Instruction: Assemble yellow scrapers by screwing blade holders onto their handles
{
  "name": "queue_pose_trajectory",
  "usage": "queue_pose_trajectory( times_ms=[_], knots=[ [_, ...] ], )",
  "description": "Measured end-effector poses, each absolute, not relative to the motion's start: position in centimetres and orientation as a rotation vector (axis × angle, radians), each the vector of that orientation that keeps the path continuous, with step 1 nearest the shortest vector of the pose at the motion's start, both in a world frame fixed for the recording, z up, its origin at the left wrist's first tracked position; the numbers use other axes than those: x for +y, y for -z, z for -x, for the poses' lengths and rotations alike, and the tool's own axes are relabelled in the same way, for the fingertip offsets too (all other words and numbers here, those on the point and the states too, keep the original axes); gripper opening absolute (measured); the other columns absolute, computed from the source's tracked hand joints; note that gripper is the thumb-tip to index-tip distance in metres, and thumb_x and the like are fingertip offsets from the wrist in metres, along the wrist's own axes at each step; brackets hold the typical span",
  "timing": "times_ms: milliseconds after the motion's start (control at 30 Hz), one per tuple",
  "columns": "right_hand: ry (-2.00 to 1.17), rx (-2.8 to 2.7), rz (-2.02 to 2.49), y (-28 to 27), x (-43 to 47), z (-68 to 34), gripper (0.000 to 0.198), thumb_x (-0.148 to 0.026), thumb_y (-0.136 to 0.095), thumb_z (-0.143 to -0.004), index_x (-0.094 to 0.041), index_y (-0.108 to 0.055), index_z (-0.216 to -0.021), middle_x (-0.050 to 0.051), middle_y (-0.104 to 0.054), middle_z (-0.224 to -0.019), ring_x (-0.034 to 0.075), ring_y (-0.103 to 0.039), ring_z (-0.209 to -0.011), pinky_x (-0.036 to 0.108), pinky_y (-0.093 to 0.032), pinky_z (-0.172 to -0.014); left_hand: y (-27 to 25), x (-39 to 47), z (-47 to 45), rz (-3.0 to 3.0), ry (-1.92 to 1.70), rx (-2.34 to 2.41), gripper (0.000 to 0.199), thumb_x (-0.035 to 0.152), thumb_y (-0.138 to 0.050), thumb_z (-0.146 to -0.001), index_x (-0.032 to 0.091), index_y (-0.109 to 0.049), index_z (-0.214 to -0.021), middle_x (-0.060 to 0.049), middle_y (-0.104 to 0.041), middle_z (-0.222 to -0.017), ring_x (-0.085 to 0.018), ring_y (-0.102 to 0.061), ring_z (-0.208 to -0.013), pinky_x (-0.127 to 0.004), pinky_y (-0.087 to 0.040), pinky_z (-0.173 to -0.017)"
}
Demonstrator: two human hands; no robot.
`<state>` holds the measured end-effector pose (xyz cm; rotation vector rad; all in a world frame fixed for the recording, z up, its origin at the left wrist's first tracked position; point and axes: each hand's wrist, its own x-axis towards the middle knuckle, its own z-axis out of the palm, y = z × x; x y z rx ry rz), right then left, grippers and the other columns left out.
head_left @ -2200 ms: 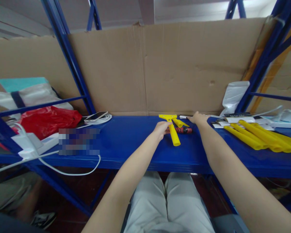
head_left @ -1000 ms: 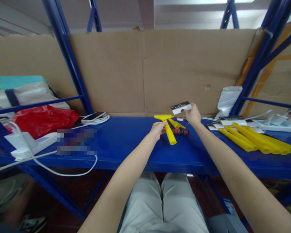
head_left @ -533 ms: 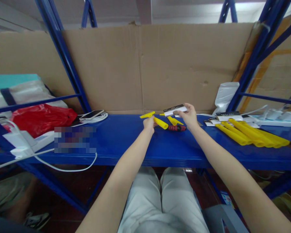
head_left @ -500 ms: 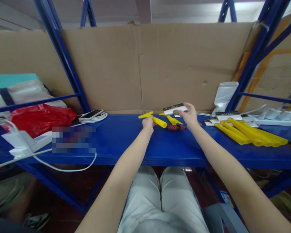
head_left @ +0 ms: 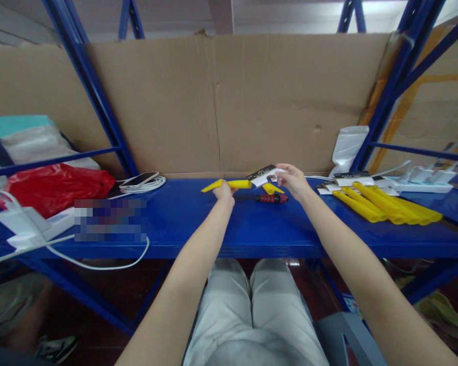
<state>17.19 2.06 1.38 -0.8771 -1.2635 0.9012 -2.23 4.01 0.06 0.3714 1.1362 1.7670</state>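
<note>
My left hand [head_left: 223, 191] is closed around a yellow plastic tool with a tube-shaped handle [head_left: 239, 184] and a flat angled head, held just above the blue shelf. The handle points right, its end close to a black-and-white printed card [head_left: 262, 175]. Between thumb and fingers, my right hand [head_left: 292, 180] pinches this card by its right side, tilted. Whether card and handle touch, I cannot tell. Below them lies a screwdriver with a red and black handle [head_left: 272, 199], its shaft pointing left. Another small yellow piece [head_left: 272, 189] rests behind it, partly covered by the card.
Several yellow tubular tools [head_left: 385, 203] lie at right beside printed cards [head_left: 353, 179]. Behind them are a white pouch [head_left: 349, 150] and a power strip [head_left: 423, 186]. At left sit a phone [head_left: 141, 179] on coiled cable and a red bag [head_left: 61, 185]. Cardboard [head_left: 156, 101] closes the back.
My left hand has moved slightly left and turned the yellow tool, so its handle lies nearly level. The card in my right hand has tilted and come closer to the handle's end.
</note>
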Motion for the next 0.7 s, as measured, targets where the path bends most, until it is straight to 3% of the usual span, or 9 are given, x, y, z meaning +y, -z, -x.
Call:
queue_pose_trajectory(
  times_ms=[267,433,700],
  knots=[
    [-0.968,-1.292,0.888,-1.1,1.2,-15.9,0.033,-0.023,-0.069,-0.068,-0.021,-0.052,-0.096,-0.004,-0.063,-0.073,0.007,-0.055,-0.053,0.02,-0.044,-0.05,0.2,4.4,1.7,-0.4,-1.62,1.0,0.016,0.012,-0.048,-0.086,0.016,-0.055,-0.1,-0.003,-0.062,-0.078,-0.009,-0.06,-0.057,-0.019,-0.051,-0.053],
    [-1.024,-1.337,0.883,-0.9,1.0,-15.5,0.02,-0.022,-0.069,-0.069,-0.018,-0.054,-0.083,-0.002,-0.065,-0.068,0.007,-0.058,-0.053,0.018,-0.043,-0.049,0.5,4.7,1.4,-0.514,-1.5,0.873,0.016,0.012,-0.046,-0.084,0.012,-0.06,-0.093,-0.005,-0.064,-0.073,-0.011,-0.062,-0.057,-0.023,-0.052,-0.06],
    [-0.996,-1.296,0.875,-0.3,1.6,-15.3,0.027,-0.026,-0.074,-0.064,-0.02,-0.049,-0.074,-0.006,-0.062,-0.059,0.008,-0.057,-0.051,0.017,-0.044,-0.05,-0.3,3.1,0.4,-0.789,-1.272,0.571,0.021,0.023,-0.051,-0.085,0.01,-0.066,-0.091,-0.012,-0.071,-0.087,-0.019,-0.067,-0.077,-0.03,-0.053,-0.072]
  ],
)
